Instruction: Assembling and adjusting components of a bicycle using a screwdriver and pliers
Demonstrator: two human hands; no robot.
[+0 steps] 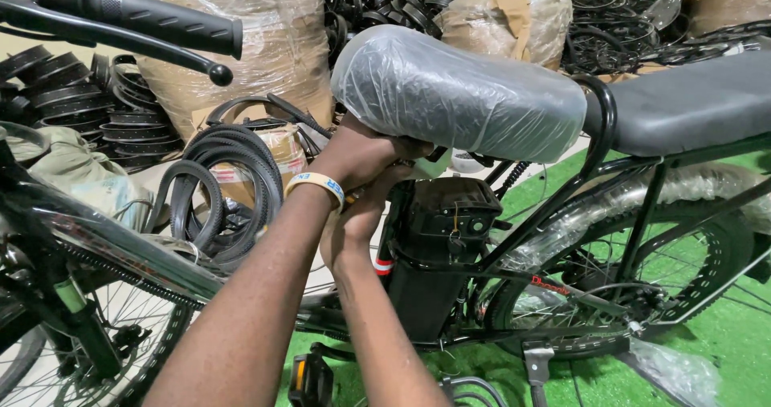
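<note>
While the black bicycle frame (514, 238) stands on green turf, its plastic-wrapped saddle (458, 94) already sits on top, apparently not yet fastened. Heaped tyres (233, 182) and wrapped bundles (241, 45) crowd behind. Beneath the saddle's nose, the left hand (365, 154) grips something hidden; the right hand (357, 222) curls closed below it.

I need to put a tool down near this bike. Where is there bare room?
Bare green mat shows right of the rear wheel, and a smaller patch lies by the pedal. Behind the saddle, stacked tyres and wrapped bundles crowd the floor.
</note>
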